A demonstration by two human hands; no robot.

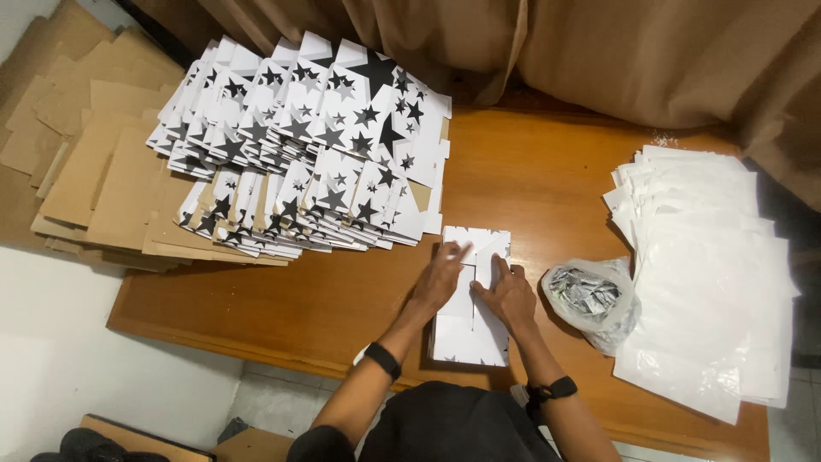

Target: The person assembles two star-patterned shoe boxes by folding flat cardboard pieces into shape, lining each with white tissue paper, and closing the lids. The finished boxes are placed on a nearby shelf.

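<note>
A brown wooden table (pixel 547 180) fills the middle of the frame, with a tan curtain (pixel 599 43) hanging along its far edge at the top and a pale floor (pixel 51 359) at lower left. Right of centre sits a clear plastic bag (pixel 594 299), its mouth open, holding a heap of small silvery packets (pixel 584 291). At centre, near the table's front edge, lies a flat white box blank (pixel 470 295) with small black stars at its edges. The left hand (pixel 442 275) presses flat on its upper part, fingers together and stretched out, one reaching toward the top flap. The right hand (pixel 510 295) rests just beside it on the same blank, fingers spread slightly and laid flat, gripping nothing. Both wrists wear dark bands. At upper left, overlapping rows of star-printed box blanks (pixel 299 145) lie fanned across plain brown cardboard sheets (pixel 94 171). Along the right edge lies a stack of translucent white plastic sheets (pixel 710 282).
</note>
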